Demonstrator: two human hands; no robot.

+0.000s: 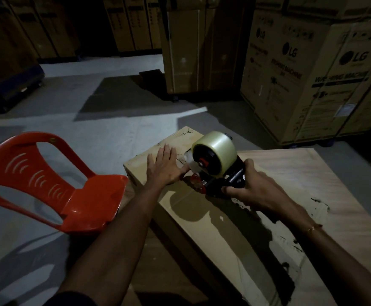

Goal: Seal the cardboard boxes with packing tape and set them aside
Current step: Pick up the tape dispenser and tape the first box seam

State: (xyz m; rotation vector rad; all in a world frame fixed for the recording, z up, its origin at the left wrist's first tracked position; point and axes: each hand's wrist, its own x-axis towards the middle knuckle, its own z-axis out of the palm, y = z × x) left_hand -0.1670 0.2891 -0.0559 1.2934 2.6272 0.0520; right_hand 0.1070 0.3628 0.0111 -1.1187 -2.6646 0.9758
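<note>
A long cardboard box (204, 219) lies in front of me on a larger pale wooden surface (326, 184). My left hand (165, 165) lies flat with straight fingers on the box's far end, pressing the top beside the centre seam. My right hand (253, 187) grips the black handle of a tape dispenser (215, 164), which carries a roll of clear tape and has red parts at its front. The dispenser's front sits on the box top right next to my left fingertips.
An orange plastic chair (54, 184) stands close to the left of the box. Tall stacked appliance cartons (308, 71) fill the right and back. More cartons (186, 51) stand behind. Grey concrete floor (92, 120) spreads ahead and to the left.
</note>
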